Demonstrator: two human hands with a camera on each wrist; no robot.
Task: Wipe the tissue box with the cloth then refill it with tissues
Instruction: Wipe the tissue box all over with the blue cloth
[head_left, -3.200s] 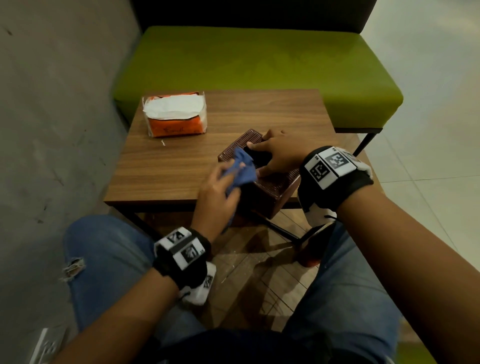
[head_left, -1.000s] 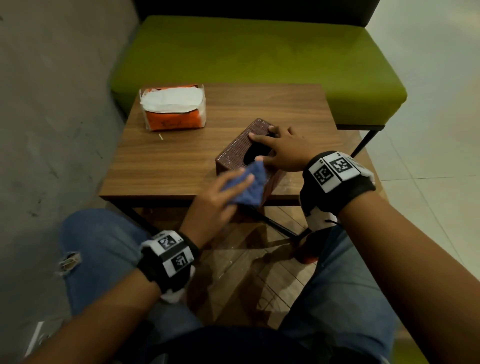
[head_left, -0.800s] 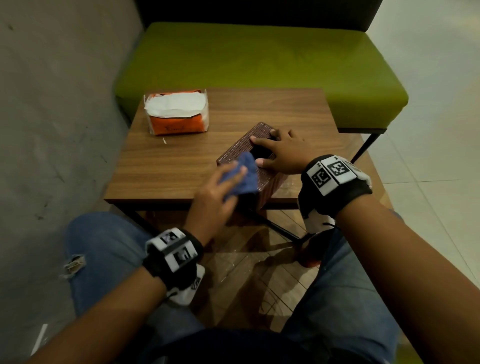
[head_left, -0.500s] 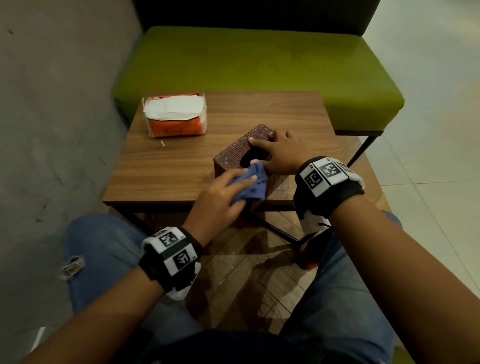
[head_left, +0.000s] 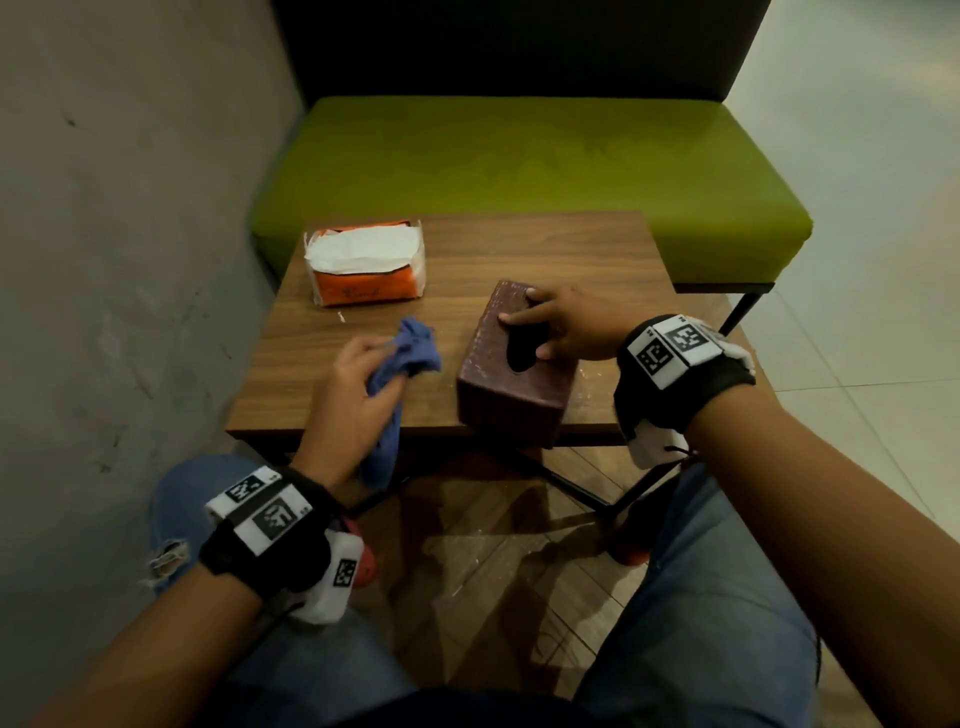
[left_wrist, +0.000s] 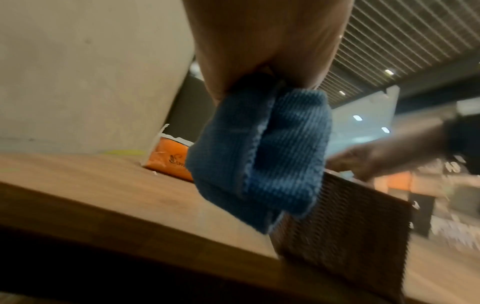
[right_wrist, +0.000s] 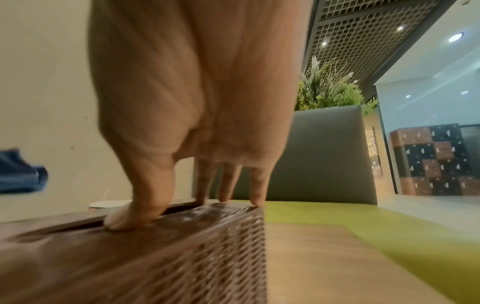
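Left hand (head_left: 358, 395) clutching a crumpled blue cloth (head_left: 410, 358) beside a dark brown woven tissue box (head_left: 511, 384) near the wooden tabletop's (head_left: 545, 249) front edge, right hand (head_left: 571, 325) fingers spread flat on the box top, orange tissue pack (head_left: 366, 270) behind

The only writing I see is a dark script word on the orange front of the tissue pack (head_left: 367, 291) on my desk (head_left: 311, 358); it seems to begin "Som", too small and partly hidden to read whole
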